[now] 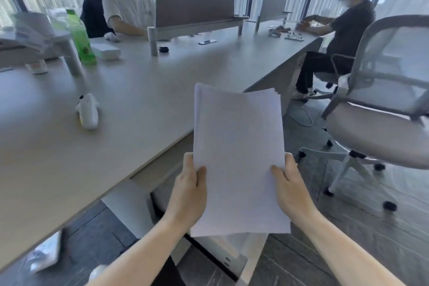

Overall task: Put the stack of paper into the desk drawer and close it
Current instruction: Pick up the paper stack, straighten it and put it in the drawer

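Note:
A stack of white paper (238,151) hangs in the air in front of me, held by both hands at its lower sides. My left hand (189,190) grips the left edge, thumb on top. My right hand (290,189) grips the right edge the same way. Below the paper, under the edge of the grey desk (92,151), a desk drawer (222,253) stands pulled out, largely hidden by the sheets and my left arm.
A white mesh office chair (380,109) stands on the right. On the desk lie a white bottle on its side (87,109), a green bottle (80,37) and a white box (105,50). Two people sit at the far side.

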Available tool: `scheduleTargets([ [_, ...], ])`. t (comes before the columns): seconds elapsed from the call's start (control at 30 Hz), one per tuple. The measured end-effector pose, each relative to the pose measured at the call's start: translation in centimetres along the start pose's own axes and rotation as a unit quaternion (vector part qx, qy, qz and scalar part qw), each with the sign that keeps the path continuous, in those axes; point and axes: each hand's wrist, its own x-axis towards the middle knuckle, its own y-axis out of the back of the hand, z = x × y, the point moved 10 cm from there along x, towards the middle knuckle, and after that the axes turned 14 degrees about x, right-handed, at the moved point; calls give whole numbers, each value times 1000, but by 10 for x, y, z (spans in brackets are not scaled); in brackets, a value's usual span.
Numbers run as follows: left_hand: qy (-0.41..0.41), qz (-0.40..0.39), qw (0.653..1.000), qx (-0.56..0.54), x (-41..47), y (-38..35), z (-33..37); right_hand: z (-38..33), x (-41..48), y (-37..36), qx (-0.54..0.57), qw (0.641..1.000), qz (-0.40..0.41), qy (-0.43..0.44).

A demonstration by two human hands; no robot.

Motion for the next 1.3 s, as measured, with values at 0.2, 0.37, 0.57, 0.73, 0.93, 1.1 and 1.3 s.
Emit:
scheduleTargets([
  [0.2, 108, -129, 984, 49, -24, -62, -47, 59, 18, 12, -145, 974, -65, -161],
  [0.37, 143, -179, 969, 89, -15, -70, -52, 51, 57, -3, -319, 920, -138, -183],
  [0.57, 170, -257, 950, 50, -22, -67, -59, 41, 87, -41, -424, 851, -238, -199],
  [0.73, 204, -214, 952, 74, -6, -48, -83, 64, 115, -94, -460, 833, -264, -158],
  [0.93, 221, -241, 937, 122, 11, -47, -102, 94, 141, -121, -419, 857, -249, -166],
  [1.1, 174, -232, 918, 272, 13, -36, -110, 124, 144, -128, -370, 875, -256, -178],
  [1.3, 20, -179, 860, 477, 12, -43, -86, 154, 148, -135, -417, 860, -259, -140],
])
